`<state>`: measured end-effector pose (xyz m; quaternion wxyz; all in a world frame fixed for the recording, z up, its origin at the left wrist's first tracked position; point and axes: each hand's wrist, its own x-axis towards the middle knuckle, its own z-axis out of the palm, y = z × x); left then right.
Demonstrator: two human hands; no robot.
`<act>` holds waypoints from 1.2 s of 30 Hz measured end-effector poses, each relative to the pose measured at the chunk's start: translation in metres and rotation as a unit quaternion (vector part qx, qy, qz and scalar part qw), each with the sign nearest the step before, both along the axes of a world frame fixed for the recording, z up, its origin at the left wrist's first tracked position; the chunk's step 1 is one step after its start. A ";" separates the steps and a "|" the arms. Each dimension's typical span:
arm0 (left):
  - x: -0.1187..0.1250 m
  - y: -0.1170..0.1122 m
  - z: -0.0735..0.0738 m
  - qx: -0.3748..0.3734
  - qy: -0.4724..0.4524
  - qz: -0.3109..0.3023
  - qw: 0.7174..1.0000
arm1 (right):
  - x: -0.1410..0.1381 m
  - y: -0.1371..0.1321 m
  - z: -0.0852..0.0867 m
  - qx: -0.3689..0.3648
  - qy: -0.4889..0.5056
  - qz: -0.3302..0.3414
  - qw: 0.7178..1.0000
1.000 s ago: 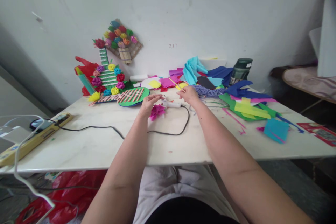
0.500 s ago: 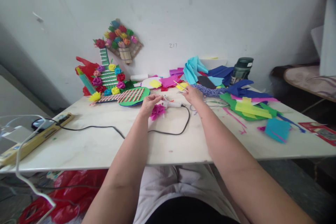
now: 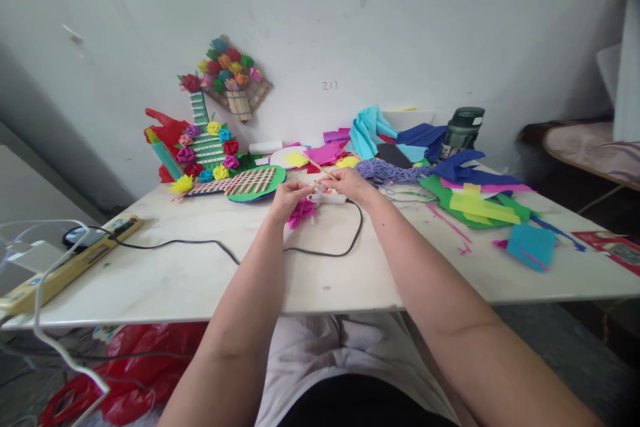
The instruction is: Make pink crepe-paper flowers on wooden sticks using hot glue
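Note:
My right hand (image 3: 343, 183) pinches a thin wooden stick (image 3: 316, 163) that slants up and to the left. Close beside it, my left hand (image 3: 293, 197) has thumb and fingers pressed together; whatever lies between them is too small to make out. The fingertips of both hands almost meet. Under them on the tabletop lies a white hot glue gun (image 3: 334, 198), partly covered by the fingers, with its black cord running off toward the left. A crumpled magenta paper piece (image 3: 300, 213) sits just below my left fingers.
Behind the left hand lies a green guitar-shaped board (image 3: 255, 197) with crossed sticks. Paper flowers (image 3: 220, 173) stand beyond it. Purple yarn (image 3: 390, 172), coloured paper (image 3: 475, 207) and a dark bottle (image 3: 463, 132) are right. A power strip (image 3: 95, 253) lies left.
My right hand has moved left with the stick, from near the yarn to beside my left hand. My left hand has stayed nearly in place.

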<state>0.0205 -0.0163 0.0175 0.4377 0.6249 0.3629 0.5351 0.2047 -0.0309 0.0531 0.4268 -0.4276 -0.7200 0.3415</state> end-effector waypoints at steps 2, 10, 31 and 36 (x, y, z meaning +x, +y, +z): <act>0.001 -0.001 0.000 -0.004 0.011 0.002 1.000 | -0.003 -0.003 0.001 -0.019 0.002 0.007 1.000; 0.002 -0.003 0.000 -0.038 0.052 0.019 0.998 | -0.004 -0.001 -0.001 -0.015 -0.022 0.010 1.000; 0.004 0.000 0.003 0.139 0.167 0.139 0.966 | -0.016 0.004 -0.008 -0.014 -0.057 -0.070 0.996; 0.007 -0.002 0.005 0.156 0.157 0.146 0.964 | -0.017 0.006 -0.007 -0.033 -0.035 -0.084 0.995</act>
